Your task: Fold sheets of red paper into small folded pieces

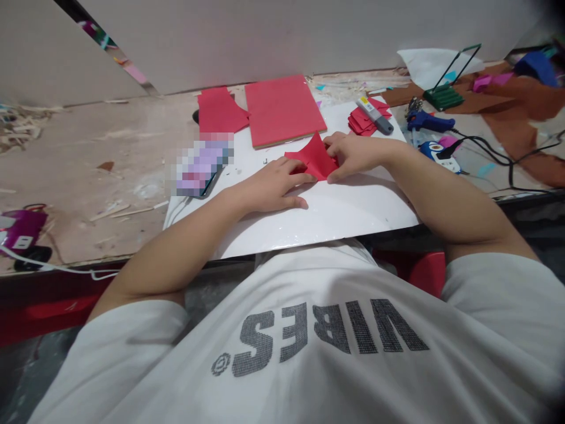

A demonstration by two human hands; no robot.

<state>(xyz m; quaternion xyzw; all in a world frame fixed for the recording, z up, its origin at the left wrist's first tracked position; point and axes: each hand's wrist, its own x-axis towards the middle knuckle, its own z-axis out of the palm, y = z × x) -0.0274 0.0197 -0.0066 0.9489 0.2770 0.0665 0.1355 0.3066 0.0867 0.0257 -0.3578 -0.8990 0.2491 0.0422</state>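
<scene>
Red folded paper piece (pixel 314 159) held between 2 hands on a white board (pixel 344 218).
Left hand (pixel 274 187) presses its near edge flat; right hand (pixel 353 154) pinches its right corner; red sheets (pixel 282 111) lie behind on the bench (pixel 110 153).

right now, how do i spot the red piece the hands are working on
Find the white board overhanging the table. In its middle, between the left hand and right hand, lies a small folded red piece. Unlike the flat red sheet behind it and the red stack under the knife, it is creased and peaked.
</scene>
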